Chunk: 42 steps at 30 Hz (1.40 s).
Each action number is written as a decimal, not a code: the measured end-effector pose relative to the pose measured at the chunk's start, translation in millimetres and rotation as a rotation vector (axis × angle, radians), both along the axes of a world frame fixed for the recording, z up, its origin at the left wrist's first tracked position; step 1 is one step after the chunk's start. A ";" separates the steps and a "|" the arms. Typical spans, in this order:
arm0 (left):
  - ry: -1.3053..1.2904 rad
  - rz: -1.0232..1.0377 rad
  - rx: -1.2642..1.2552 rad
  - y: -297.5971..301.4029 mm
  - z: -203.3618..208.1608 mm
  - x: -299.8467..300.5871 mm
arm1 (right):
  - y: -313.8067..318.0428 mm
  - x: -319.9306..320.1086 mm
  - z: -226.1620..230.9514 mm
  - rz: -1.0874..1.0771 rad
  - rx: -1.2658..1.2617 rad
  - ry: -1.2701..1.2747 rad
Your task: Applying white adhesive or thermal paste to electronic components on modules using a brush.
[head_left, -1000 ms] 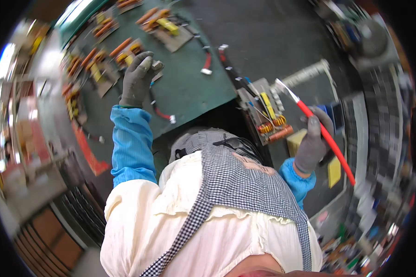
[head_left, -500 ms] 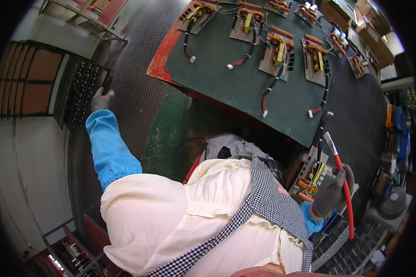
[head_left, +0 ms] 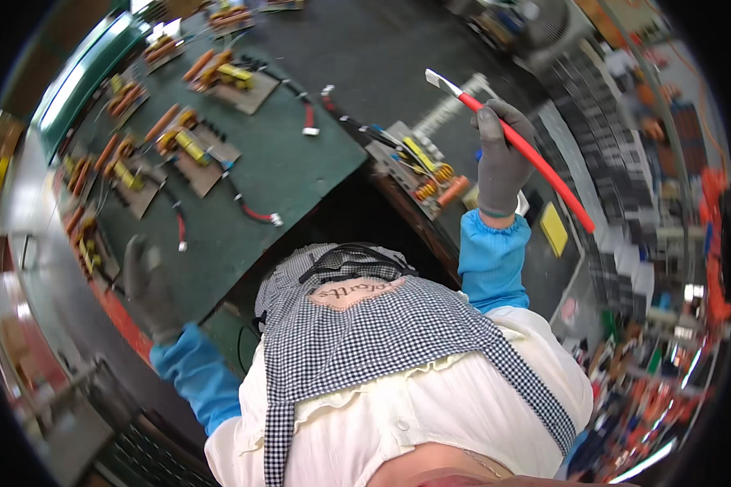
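My right hand (head_left: pixel 502 158), in a grey glove, is closed around a long red-handled tool (head_left: pixel 551 172) with a flat, pale metal tip. It is raised above the right-hand worktop, beside a circuit board (head_left: pixel 421 174) with yellow parts, copper coils and a black-sleeved cable. My left hand (head_left: pixel 148 288), gloved in grey and smeared by motion, hangs over the left part of the green table (head_left: pixel 300 183). Its fingers look stretched out and nothing shows in them. Closest to it is another circuit board (head_left: pixel 89 247) by the red table edge.
Several more circuit boards (head_left: pixel 203 158) with trailing red and black cables lie across the green table. A yellow pad (head_left: pixel 554 229) is at the right, past my sleeve. Rows of grey pieces (head_left: pixel 597 138) and a grey fan-like machine (head_left: pixel 540 24) stand farther right.
My body and view have turned to the right. My left hand has come away from the rack of dark parts to the green table. My right hand still holds the red-handled tool, now raised higher.
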<state>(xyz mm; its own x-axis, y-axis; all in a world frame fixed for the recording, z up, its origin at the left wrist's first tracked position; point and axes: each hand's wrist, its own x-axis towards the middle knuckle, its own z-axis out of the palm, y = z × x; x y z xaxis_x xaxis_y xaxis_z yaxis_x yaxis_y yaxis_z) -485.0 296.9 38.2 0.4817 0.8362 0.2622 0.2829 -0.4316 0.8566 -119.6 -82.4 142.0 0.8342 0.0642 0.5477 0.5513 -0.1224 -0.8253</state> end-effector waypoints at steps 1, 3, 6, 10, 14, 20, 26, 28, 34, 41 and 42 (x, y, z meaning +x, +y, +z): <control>-0.007 -0.161 0.144 -16.7 2.7 53.8 | -20.1 4.5 -5.0 -0.047 -0.006 -0.007; 0.021 -0.470 0.088 -62.1 5.3 145.5 | -55.9 13.7 -16.4 -0.112 -0.146 0.092; 0.077 -0.964 0.402 -120.3 -16.1 255.0 | -76.5 29.5 -40.3 -0.170 -0.262 0.137; 0.221 -1.127 0.469 -187.9 -53.0 360.2 | -63.8 60.1 -72.2 -0.200 -0.411 0.067; 0.375 -1.124 0.491 -225.0 -54.6 407.1 | -45.6 79.2 -87.8 -0.092 -0.677 0.164; 0.737 -1.203 0.393 -232.2 -71.2 419.6 | -39.6 103.2 -126.7 -0.085 -0.952 0.098; 0.712 -1.220 0.395 -224.3 -70.1 421.5 | -27.2 111.1 -122.2 -0.047 -1.116 -0.084; 0.698 -1.208 0.395 -222.3 -74.7 420.9 | -26.4 111.9 -113.2 0.020 -0.953 0.083; 0.742 -1.231 0.370 -221.4 -65.2 421.3 | -27.9 113.2 -115.7 -0.021 -0.884 0.076; 0.620 -1.275 0.457 -234.1 -53.2 423.3 | -55.6 110.1 -88.9 -0.212 -0.765 0.133; 0.607 -1.301 0.473 -238.9 -46.0 423.4 | -69.0 107.0 -80.0 -0.245 -0.763 0.136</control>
<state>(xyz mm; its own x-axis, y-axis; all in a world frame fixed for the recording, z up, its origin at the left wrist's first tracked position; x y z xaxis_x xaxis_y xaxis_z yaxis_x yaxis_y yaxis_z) -61.7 58.0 -7.9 0.9287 -0.3481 -0.1277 -0.2531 -0.8467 0.4679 -12.6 -151.4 62.0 0.9290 0.1863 0.3199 0.3372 -0.7824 -0.5236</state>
